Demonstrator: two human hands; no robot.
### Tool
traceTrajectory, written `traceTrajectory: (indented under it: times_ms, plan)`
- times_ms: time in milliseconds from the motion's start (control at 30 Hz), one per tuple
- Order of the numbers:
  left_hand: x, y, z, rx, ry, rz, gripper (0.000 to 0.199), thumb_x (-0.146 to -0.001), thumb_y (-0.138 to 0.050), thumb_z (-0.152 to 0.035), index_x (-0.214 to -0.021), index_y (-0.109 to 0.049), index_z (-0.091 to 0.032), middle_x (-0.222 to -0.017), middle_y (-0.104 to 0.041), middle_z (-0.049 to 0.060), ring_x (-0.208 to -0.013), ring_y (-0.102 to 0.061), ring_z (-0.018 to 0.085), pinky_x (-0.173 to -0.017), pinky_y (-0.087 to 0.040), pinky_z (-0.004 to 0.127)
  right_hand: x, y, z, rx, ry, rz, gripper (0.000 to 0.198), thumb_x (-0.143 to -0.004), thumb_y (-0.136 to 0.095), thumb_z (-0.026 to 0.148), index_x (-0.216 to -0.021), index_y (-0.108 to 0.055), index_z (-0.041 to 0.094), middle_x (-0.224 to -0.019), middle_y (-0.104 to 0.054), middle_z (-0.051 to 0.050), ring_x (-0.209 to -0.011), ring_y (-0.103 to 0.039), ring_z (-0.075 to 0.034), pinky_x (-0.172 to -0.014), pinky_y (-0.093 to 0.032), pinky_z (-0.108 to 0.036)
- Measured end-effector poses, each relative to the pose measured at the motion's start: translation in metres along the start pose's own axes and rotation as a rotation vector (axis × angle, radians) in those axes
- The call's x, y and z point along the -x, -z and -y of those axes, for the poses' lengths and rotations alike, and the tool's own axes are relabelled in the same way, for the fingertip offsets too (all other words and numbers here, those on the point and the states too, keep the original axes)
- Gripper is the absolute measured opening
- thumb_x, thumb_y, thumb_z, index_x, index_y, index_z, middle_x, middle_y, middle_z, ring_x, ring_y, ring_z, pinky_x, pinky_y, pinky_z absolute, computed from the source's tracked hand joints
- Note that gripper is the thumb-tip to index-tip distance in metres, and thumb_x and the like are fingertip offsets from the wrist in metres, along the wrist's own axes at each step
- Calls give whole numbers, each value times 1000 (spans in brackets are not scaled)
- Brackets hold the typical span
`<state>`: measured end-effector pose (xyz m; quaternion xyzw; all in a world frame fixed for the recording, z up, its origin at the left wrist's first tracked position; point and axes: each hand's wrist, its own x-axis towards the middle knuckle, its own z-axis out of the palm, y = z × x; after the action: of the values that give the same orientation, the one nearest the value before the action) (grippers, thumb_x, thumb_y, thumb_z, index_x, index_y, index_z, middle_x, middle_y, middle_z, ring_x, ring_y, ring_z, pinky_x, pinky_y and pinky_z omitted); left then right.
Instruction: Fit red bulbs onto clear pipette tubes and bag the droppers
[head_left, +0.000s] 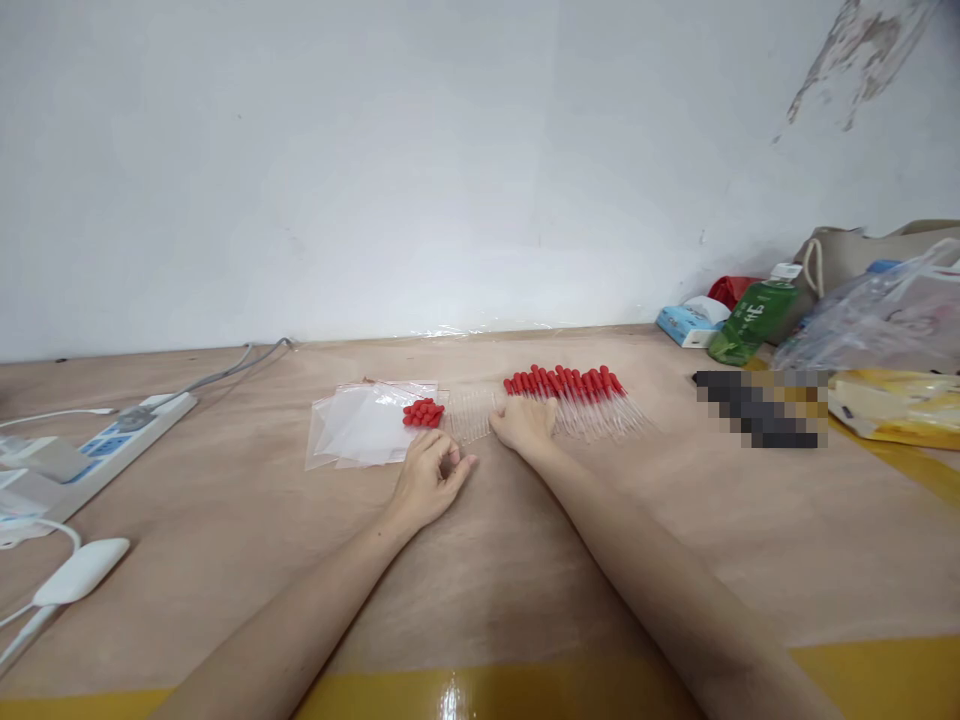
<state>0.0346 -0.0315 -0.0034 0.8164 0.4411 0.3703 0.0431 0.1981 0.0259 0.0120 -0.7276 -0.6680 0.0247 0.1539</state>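
Hands [480, 450], glass droppers [577, 400], red rubber caps [423, 412]

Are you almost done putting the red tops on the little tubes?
A good part looks done: a row of capped droppers lies past the right hand, which rests on it. In hand: the left hand sits curled on the table by the bare tubes; whether it holds anything I cannot tell. Left: those tubes, a pile of loose red caps, and the plastic bags.

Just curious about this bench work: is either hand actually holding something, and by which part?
It cannot be told: the left hand rests curled on the table, and the right hand lies on the droppers.
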Motion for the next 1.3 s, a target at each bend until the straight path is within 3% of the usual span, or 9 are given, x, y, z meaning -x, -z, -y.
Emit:
traceTrajectory:
  times_ms: [133,333,467,600,733,867,1000,1300]
  plan:
    - [1,2,-2,8,-23,64,27,-81,-50,-28,-60,-37,-18,-65,-45,-1,-66,-44,14,-64,-37,28,1,3,-2,-24,13,-31,32,-80,-40,36,-76,-66,17,-78,-67,-11,-75,-60,-22,-77,-25,-38]
    - [1,7,-6,23,-42,103,7,-82,-50,-25,-79,-51,-18,-76,-53,2,-75,-48,17,-69,-39,30,6,17,-21,-84,-34,-99,31,-84,-36,34,-81,-60,15,-79,-66,-11,-78,-60,-24,-76,-25,-37]
    - [4,6,-7,1,-72,137,9,-82,-50,-25,-80,-56,-19,-79,-54,3,-77,-49,17,-71,-41,31,24,19,-48,-126,129,-238,21,-85,-38,27,-89,-55,14,-79,-66,-9,-78,-59,-22,-74,-26,-33]
    - [-7,7,5,-83,-114,18,11,-83,-47,-22,-81,-56,-17,-84,-54,5,-83,-49,19,-76,-42,33,46,12,-69,-177,355,-381,23,-86,-37,24,-97,-55,14,-85,-66,-8,-80,-58,-20,-72,-28,-31]
    - [-34,13,29,-273,-202,-47,18,-87,-39,-19,-88,-56,-17,-93,-55,7,-92,-48,21,-82,-42,35,55,3,-75,-247,457,-485,26,-87,-38,24,-103,-56,14,-78,-66,-5,-74,-59,-18,-71,-30,-31]
    - [-52,15,46,-487,-233,55,21,-86,-38,-21,-82,-58,-18,-90,-55,9,-88,-48,24,-80,-42,37,54,-2,-75,-301,498,-476,24,-87,-39,24,-102,-56,15,-82,-66,-5,-75,-59,-17,-70,-31,-31]
    - [-52,12,52,-591,-197,105,24,-85,-36,-16,-76,-58,-17,-83,-56,11,-82,-48,25,-76,-40,38,53,-3,-76,-337,493,-456,23,-86,-40,24,-101,-56,15,-83,-66,-6,-76,-60,-17,-70,-32,-31]
    - [-53,10,42,-620,-125,101,22,-83,-36,-10,-80,-57,-12,-76,-57,13,-80,-51,27,-71,-38,39,52,-5,-75,-345,495,-474,22,-86,-39,24,-98,-56,16,-85,-67,-6,-76,-60,-17,-70,-33,-31]
